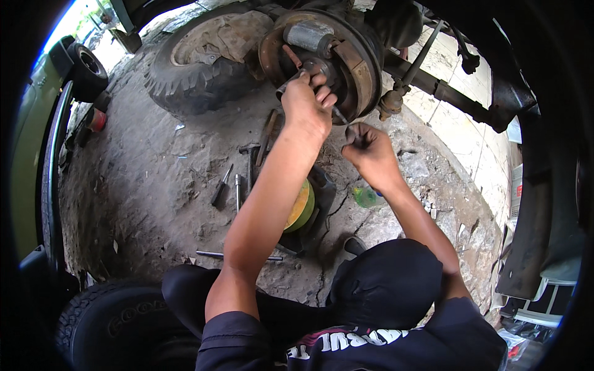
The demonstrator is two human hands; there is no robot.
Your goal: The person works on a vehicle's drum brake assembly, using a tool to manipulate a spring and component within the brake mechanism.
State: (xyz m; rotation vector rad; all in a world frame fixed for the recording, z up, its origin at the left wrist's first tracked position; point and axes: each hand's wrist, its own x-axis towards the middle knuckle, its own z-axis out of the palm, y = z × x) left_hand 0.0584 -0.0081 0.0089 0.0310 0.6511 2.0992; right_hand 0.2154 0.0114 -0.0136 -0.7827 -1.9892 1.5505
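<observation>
My left hand [306, 102] is at the middle of a rusty wheel hub and brake assembly [356, 77], fingers curled around a dark part I cannot make out, just below a reddish-brown piece [292, 55]. A grey metal cylinder [306, 36] sits at the top of the assembly. My right hand [371, 151] is lower and to the right, pinched on a thin metal rod [340, 116] that reaches up toward the hub's lower edge.
A loose tyre [185, 83] lies upper left. Below the hub are a hammer [249, 161], a screwdriver [221, 185], metal bars [210, 253], a yellow-green container [300, 207] and a green bottle [365, 196]. A vehicle [31, 154] stands left; another tyre [93, 328] lies lower left.
</observation>
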